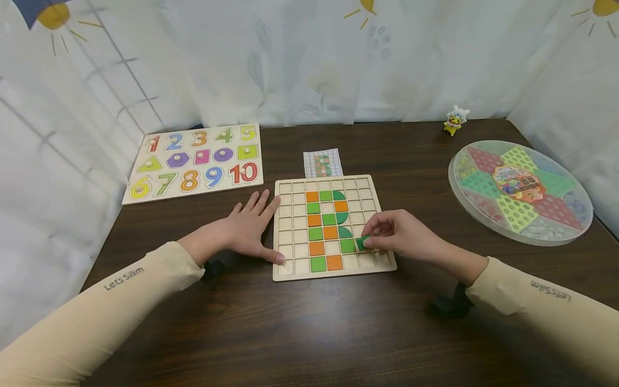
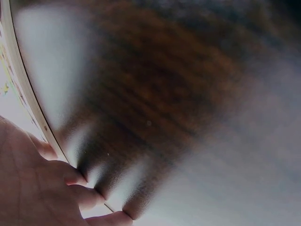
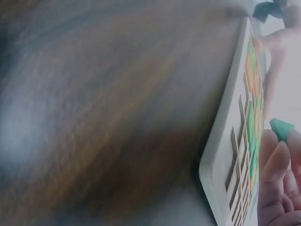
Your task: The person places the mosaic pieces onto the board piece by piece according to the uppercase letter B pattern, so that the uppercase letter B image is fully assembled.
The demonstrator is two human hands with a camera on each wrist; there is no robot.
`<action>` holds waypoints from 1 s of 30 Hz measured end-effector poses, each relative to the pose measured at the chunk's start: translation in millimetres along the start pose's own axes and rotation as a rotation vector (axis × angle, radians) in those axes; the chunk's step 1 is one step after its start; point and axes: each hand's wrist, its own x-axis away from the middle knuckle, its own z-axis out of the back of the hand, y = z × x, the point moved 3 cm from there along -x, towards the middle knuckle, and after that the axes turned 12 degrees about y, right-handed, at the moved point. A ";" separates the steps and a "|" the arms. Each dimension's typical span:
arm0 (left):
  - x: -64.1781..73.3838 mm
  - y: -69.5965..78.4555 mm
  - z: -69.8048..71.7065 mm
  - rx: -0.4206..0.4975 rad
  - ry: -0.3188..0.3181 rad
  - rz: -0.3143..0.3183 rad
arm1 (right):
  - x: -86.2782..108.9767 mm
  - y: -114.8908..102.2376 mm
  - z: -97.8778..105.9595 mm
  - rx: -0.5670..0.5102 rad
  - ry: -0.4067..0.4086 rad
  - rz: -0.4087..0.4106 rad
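In the head view a wooden grid board [image 1: 360, 216] lies on the dark table, with orange, light green and dark green tiles set in its middle columns. My right hand [image 1: 398, 235] pinches a dark green tile [image 1: 361, 243] over the board's lower right part, just right of a light green square tile [image 1: 347, 245]. The right wrist view shows that green tile [image 3: 281, 128] between thumb and fingers; its full outline is partly covered. My left hand [image 1: 249, 226] lies spread at the board's left edge, the thumb on its lower left corner.
A small pattern card [image 1: 322, 163] lies behind the board. To the left is a number and shape puzzle board [image 1: 193, 164]. At the right sits a round Chinese checkers board [image 1: 519, 191], with a small yellow figurine [image 1: 455, 120] behind it. A pale curtain [image 1: 309, 64] hangs along the back.
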 end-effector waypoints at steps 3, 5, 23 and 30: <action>-0.4 0.2 0.8 0.000 -0.002 0.001 | 0.9 -1.3 -7.7 0.005 -0.019 0.000; -0.1 0.8 1.6 0.001 -0.002 0.001 | 1.6 -2.1 -12.7 0.013 -0.029 -0.001; 0.3 0.4 0.2 0.005 -0.008 0.000 | 2.2 -5.4 -30.8 0.236 -0.001 0.040; -0.3 1.5 1.8 -0.001 -0.008 -0.002 | 1.3 -7.2 -29.8 0.252 0.001 0.038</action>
